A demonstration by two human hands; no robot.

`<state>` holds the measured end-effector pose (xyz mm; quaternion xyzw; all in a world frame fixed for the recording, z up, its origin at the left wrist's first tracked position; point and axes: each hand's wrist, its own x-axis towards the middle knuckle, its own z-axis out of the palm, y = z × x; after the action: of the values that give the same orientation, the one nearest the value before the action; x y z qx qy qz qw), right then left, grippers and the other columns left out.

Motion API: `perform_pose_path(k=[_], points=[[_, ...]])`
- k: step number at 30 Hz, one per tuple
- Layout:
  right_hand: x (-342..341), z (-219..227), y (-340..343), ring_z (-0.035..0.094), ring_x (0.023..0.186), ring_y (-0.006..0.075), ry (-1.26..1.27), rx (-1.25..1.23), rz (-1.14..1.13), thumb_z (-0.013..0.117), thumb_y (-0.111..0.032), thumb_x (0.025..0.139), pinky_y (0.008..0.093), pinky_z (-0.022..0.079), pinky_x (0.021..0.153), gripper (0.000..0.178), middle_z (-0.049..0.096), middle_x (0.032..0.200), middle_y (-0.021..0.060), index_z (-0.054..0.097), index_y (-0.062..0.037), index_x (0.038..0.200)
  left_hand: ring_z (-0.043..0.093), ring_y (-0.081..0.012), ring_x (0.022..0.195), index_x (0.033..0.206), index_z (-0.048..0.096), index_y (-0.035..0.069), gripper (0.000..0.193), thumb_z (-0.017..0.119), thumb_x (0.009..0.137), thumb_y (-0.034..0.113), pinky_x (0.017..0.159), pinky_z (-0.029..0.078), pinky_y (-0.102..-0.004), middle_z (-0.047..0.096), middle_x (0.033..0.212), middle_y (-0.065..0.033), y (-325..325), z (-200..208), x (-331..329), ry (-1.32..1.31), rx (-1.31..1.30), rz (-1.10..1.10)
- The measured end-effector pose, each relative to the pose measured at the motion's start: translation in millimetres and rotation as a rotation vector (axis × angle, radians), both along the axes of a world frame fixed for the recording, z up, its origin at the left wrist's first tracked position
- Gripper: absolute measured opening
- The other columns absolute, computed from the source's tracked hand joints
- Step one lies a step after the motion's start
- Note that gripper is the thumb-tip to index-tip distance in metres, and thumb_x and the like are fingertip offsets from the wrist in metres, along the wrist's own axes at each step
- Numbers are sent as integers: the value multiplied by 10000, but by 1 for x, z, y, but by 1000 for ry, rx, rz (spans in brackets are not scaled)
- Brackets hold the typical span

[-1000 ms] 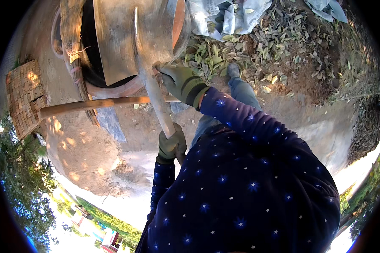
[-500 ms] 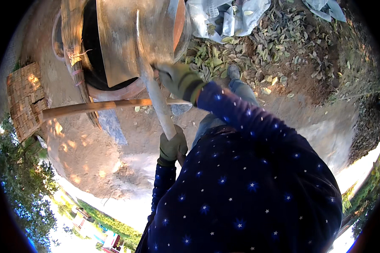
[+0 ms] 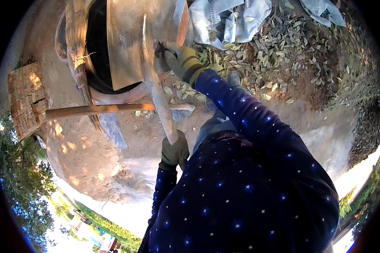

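My gloved left hand (image 3: 175,151) is wrapped round the wooden handle of a shovel (image 3: 159,103), close to my body. The shovel's broad, worn metal blade (image 3: 124,46) points away from me, over a round tub (image 3: 131,93) with a black inside. At the right part of the blade is my gloved right hand (image 3: 180,60), its fingers closed in a pinch. A small dark piece shows at those fingertips, too little of it to name. Whether the fingertips touch the metal I cannot tell.
A straw broom (image 3: 77,46) tied with string leans at the tub's left. Another wooden-handled tool (image 3: 101,109) lies crosswise under the shovel handle. Beyond it is a woven mat or basket (image 3: 27,92). Plastic sheeting (image 3: 232,21) and dry leaves (image 3: 278,55) lie at the far right.
My right hand has moved up and away from me along the blade's right part. The shovel and tub sit slightly further right in view. My left hand keeps its hold on the handle.
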<state>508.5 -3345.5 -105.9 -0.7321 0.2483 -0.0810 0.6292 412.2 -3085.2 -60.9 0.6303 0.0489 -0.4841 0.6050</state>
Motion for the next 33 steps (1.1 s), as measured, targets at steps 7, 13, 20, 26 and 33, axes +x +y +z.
perform_pose_path(k=[7,13,20,26,33], points=[[-39,-18,31,693,917,359,-68,-247,60,553,-180,954,396,551,808,330,698,992,216,636,-108,1265,505,-174,403,868,550,4,124,596,851,118,396,418,-294,535,548,-78,17,-8,-2,73,-84,35],[9,-10,-31,706,967,307,-186,-262,104,565,-206,970,397,543,845,405,700,1100,207,583,-131,1367,509,-163,417,868,550,13,125,597,870,129,404,410,-291,529,563,-62,15,-5,1,70,5,25],[41,66,-97,682,936,360,-343,-772,196,568,-276,975,448,548,808,375,702,1048,158,566,-107,1310,511,-152,435,902,574,21,115,624,870,119,418,410,-288,540,603,-47,2,14,-5,90,83,68],[27,49,-94,687,957,320,-188,-882,268,576,-282,968,424,550,826,368,696,1078,111,594,-173,1319,528,-142,452,909,591,19,122,647,862,117,432,422,-290,555,620,-46,-1,17,-10,-43,188,31],[16,94,-65,716,759,226,160,-865,703,527,-244,998,360,586,671,297,712,1012,72,631,-220,1276,523,-99,514,892,599,32,120,644,865,140,476,420,-262,559,680,-7,-6,25,-12,-58,273,9]])
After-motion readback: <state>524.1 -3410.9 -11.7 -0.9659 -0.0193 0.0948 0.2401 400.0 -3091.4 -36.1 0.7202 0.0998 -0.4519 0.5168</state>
